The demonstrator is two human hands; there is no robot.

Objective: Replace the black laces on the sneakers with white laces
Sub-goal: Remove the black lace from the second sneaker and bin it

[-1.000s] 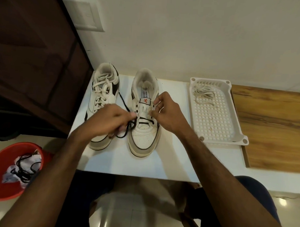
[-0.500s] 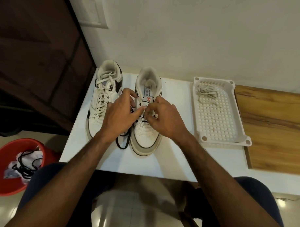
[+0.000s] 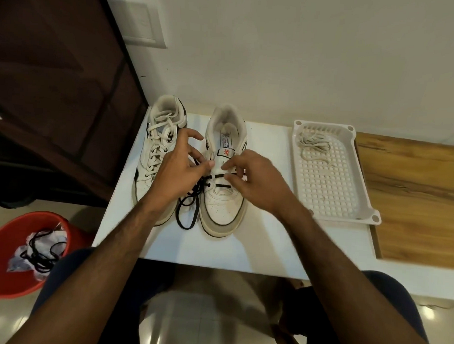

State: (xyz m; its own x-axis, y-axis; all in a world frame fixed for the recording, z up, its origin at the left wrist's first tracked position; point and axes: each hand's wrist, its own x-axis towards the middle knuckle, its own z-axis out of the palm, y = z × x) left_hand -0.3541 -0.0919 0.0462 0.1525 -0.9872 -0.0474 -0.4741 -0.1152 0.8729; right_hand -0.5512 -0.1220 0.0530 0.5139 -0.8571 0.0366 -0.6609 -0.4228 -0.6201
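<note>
Two white sneakers stand side by side on the white table [image 3: 218,248]. The left sneaker [image 3: 157,143] carries white laces. The right sneaker [image 3: 223,202] still holds a black lace [image 3: 187,209] in its lower eyelets, with loose loops lying between the shoes. My left hand [image 3: 177,170] pinches the black lace at the sneaker's left eyelets. My right hand [image 3: 256,183] pinches the lace at the tongue's right side. A white lace [image 3: 311,144] lies in the white perforated tray [image 3: 348,207] to the right.
A red bucket [image 3: 1,267] on the floor at the left holds a black lace and white scraps. A wooden board [image 3: 413,199] lies right of the tray. Dark furniture [image 3: 56,88] stands left of the table, a wall behind it.
Both hands moved up the right sneaker from the lower eyelets toward the tongue. More black lace now lies loose between the shoes.
</note>
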